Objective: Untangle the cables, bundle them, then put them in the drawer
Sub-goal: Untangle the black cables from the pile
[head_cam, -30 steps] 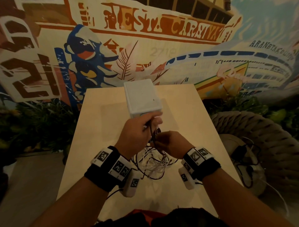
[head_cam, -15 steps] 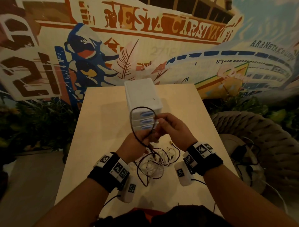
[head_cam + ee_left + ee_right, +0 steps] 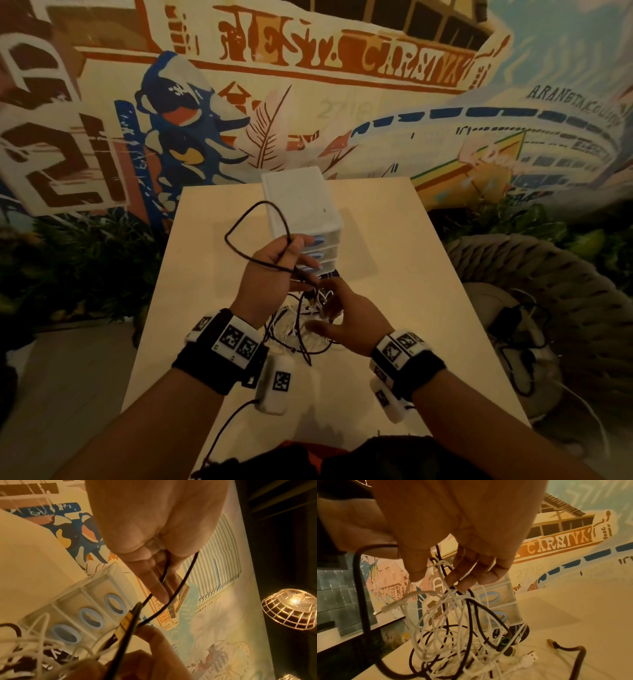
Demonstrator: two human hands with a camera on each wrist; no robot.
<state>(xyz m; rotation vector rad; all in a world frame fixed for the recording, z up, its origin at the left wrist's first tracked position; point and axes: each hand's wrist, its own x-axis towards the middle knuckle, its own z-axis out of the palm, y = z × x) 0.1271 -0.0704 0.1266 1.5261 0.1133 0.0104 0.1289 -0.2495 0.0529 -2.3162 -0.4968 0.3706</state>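
A tangle of white and black cables (image 3: 301,335) lies on the pale table (image 3: 394,274), in front of a small white drawer unit (image 3: 298,202) whose drawers are closed. My left hand (image 3: 277,270) is raised beside the unit and pinches a black cable (image 3: 239,219) that loops up and to the left. In the left wrist view the cable (image 3: 185,580) runs between the fingers (image 3: 159,592). My right hand (image 3: 329,308) is low over the tangle. Its fingers (image 3: 462,584) are curled into the white and black strands (image 3: 453,628), which rise up to them.
A loose brown cable with a plug (image 3: 570,650) lies on the table to the right of the tangle. A large woven rope seat (image 3: 548,274) stands off the table's right edge. Behind the table is a painted wall, with plants along its foot.
My right hand dropped from the drawer front down into the tangle. My left hand rose, and the black loop now stands higher and further left.
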